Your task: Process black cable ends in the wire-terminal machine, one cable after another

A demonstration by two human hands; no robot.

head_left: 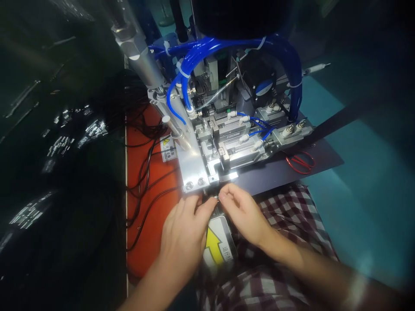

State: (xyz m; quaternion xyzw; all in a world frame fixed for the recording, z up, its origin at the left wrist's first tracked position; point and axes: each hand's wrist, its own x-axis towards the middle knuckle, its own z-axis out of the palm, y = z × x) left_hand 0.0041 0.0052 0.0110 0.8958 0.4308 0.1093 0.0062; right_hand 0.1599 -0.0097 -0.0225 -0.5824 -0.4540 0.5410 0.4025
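The left hand (184,233) and the right hand (241,211) meet just in front of a small machine (227,134), at the near edge of its metal plate (191,166). Between their fingertips sits a small piece (216,198), dark with a bright glint, too small to make out further. The right hand's grip is closed on it, thumb and forefinger pinched together at its right end. The left thumb reaches across and touches its left end; the other left fingers curl beneath, and I cannot tell whether that grip is closed on the piece or only steadying it. The piece is held just above a sticker (216,248) with a yellow arrow, close under the plate's front edge.

Blue hoses (201,49) loop over the top of the machine. Red-handled scissors (300,162) lie on the dark base sheet to the right. An orange mat (149,207) covers the tabletop (366,181) on the left, with black cables (145,168) trailing across it and a yellow warning label (167,147) beside the plate. Farther left, in shadow, lie many small shiny metal bits (78,131). Checked cloth (285,216) shows under the right forearm.
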